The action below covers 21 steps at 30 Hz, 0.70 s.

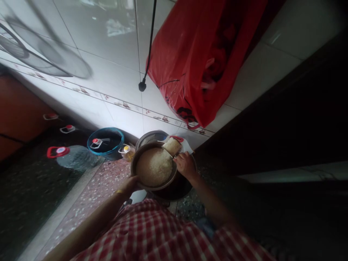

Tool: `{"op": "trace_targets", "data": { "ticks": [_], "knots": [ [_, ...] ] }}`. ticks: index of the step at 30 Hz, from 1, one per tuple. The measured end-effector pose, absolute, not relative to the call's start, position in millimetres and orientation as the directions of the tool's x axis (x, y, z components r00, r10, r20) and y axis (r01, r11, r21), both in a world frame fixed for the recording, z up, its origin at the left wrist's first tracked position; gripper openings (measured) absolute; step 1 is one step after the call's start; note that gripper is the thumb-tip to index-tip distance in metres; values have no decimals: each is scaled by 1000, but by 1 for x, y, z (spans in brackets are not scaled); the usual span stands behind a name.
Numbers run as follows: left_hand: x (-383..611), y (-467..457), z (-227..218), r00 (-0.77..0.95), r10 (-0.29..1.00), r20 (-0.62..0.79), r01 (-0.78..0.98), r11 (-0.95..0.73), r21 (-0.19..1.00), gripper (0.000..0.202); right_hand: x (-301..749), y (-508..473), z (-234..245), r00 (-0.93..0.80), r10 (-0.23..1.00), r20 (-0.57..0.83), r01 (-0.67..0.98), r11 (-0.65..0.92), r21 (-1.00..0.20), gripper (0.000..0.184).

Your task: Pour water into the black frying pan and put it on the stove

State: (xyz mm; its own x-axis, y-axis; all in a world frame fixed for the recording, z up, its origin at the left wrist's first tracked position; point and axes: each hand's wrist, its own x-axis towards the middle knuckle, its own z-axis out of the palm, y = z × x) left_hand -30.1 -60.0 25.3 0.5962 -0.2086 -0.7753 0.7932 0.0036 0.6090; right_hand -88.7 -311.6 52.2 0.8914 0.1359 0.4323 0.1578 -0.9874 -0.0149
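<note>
A round metal pan (136, 161) filled with pale rice is held low over the floor. My left hand (129, 184) grips its near rim, fingers closed around the edge. My right hand (185, 165) is closed on a small cup (172, 146) heaped with rice, tilted at the pan's far right rim. Under the pan sits a darker round pot (176, 186). My red-and-white checked shirt (163, 235) fills the bottom of the view.
A red plastic bag (201, 61) hangs on the white tiled wall. A black cord (148, 47) dangles beside it. A blue basin (106, 143), several capped water jugs (73, 156) and a small bottle (127, 151) stand on the floor at left. A dark cabinet is on the right.
</note>
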Motion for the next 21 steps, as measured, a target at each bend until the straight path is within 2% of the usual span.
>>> {"op": "trace_targets", "data": {
  "ticks": [4,8,11,13,16,21],
  "knots": [
    [-31,-63,16,599,-203,-775,790,-10,613,39,-90,-312,43,882,148,448,173,-985,-15,36],
    [-31,-64,5,612,-204,-764,780,-2,625,46,-91,-312,37,899,217,380,241,-970,-16,36],
    [-33,-65,0,625,-217,-750,771,21,637,46,-90,-310,39,934,198,296,240,-964,-113,36],
    [-35,-65,-1,626,-212,-750,772,31,635,47,-89,-309,44,970,69,235,144,-936,-320,33],
    [-36,-66,1,618,-206,-758,780,42,625,45,-89,-311,48,972,-188,143,-66,-796,-602,29],
    [-40,-60,4,608,-196,-769,792,79,606,31,-82,-335,30,871,-491,-8,-345,-600,-721,41]
  ]
}}
